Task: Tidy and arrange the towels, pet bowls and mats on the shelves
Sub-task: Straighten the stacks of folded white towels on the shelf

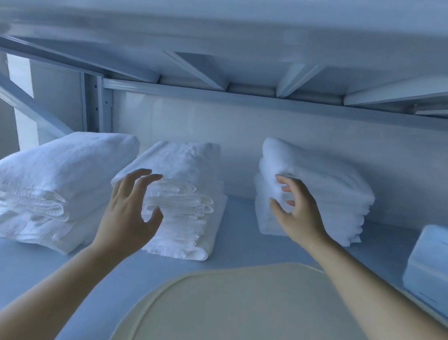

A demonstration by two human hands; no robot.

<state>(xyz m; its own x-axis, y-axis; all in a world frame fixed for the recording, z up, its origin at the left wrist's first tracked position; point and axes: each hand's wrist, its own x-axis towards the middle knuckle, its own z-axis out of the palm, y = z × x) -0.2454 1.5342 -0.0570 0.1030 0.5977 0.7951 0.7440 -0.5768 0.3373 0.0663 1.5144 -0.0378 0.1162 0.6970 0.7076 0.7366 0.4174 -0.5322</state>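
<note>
Head view: three stacks of white towels (55, 183) are seen on the shelf (8, 273), behind a cream mat (233, 312). The left hand (127, 210) is held spread and empty before the middle stack (188, 167). The right hand (298, 213) is curled at the right stack (323, 193) corner, any grip not discernible.

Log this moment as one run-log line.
left hand open before middle towel stack | right hand at right towel stack, grip unclear | cream mat in front | box far right

Dim bluish light, soft blur, wide-angle distortion
</note>
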